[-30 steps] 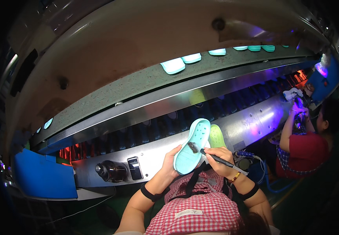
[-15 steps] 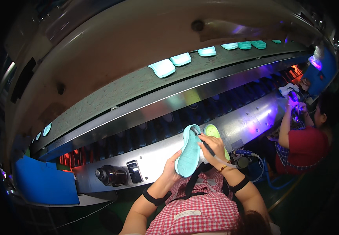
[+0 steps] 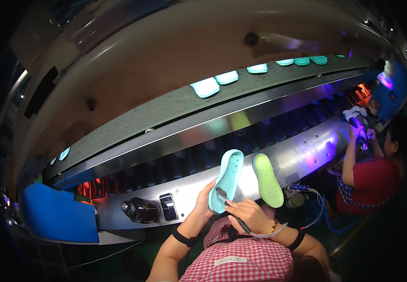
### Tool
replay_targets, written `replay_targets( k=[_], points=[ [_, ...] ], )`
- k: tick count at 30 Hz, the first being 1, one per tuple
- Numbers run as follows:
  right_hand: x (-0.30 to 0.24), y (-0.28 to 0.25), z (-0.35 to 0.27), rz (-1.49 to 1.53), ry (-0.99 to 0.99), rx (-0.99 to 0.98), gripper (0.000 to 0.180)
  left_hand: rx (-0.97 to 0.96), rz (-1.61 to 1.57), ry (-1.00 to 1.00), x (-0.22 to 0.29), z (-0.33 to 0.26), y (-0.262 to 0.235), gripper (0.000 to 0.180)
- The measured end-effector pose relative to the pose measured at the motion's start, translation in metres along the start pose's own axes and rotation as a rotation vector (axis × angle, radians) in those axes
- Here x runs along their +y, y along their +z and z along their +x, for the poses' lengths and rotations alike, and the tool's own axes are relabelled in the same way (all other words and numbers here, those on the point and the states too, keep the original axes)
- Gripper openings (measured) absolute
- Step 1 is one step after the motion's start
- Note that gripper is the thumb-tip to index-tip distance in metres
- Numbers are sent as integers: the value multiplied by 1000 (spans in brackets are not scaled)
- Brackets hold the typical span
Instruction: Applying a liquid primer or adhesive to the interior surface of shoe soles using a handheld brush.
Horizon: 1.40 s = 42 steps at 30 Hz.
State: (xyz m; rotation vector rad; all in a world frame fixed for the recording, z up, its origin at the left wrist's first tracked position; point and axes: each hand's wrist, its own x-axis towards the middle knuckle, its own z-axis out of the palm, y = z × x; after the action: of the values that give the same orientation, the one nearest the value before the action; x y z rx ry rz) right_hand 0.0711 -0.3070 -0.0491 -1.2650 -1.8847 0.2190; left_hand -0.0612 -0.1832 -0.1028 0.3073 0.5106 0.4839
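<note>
A light turquoise shoe sole (image 3: pixel 232 173) is held tilted above the metal ledge, its hollowed face with small holes toward me. My left hand (image 3: pixel 204 201) grips its lower left edge. In my right hand (image 3: pixel 252 216) is a black-handled brush (image 3: pixel 226 199), its dark bristles touching the sole's inner face near the heel end. A thin clear tube runs by the right wrist. To the right, a lime-green sole (image 3: pixel 269 182) lies on the metal ledge (image 3: pixel 297 162), apart from both hands.
A dark bottle (image 3: pixel 142 210) and a phone (image 3: pixel 168 207) rest on the ledge's left. Beyond runs a row of dark soles on a lower conveyor (image 3: pixel 198 153); turquoise soles (image 3: pixel 206 88) ride the upper belt (image 3: pixel 133 129). A co-worker (image 3: pixel 377 176) sits at right, beside a jar (image 3: pixel 295 200).
My right hand and the brush have moved down from the sole's upper end to its heel end. The lime-green sole, partly covered before, now shows fully.
</note>
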Motion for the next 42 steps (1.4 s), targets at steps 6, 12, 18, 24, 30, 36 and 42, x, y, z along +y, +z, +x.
replay_targets(
  k=[6,12,18,24,30,36,42],
  points=[
    [24,-47,-8,978,605,-222,37,-116,-124,14,-4,-12,-15,39],
    [45,-76,-27,1389,593,802,33,2,23,155,7,-43,9,45],
    [80,-79,-44,1454,656,753,34,-64,-12,499,83,-117,23,59],
    [83,-63,-32,1453,695,676,34,-199,-346,1208,275,-130,-11,68],
    [95,-57,-49,1465,758,700,35,196,-9,1188,275,-46,15,36],
    [107,-67,-56,1473,739,525,39,349,1480,1456,196,73,119,58],
    [129,-70,-76,1486,784,492,36,727,1677,1281,168,118,124,39]
  ],
)
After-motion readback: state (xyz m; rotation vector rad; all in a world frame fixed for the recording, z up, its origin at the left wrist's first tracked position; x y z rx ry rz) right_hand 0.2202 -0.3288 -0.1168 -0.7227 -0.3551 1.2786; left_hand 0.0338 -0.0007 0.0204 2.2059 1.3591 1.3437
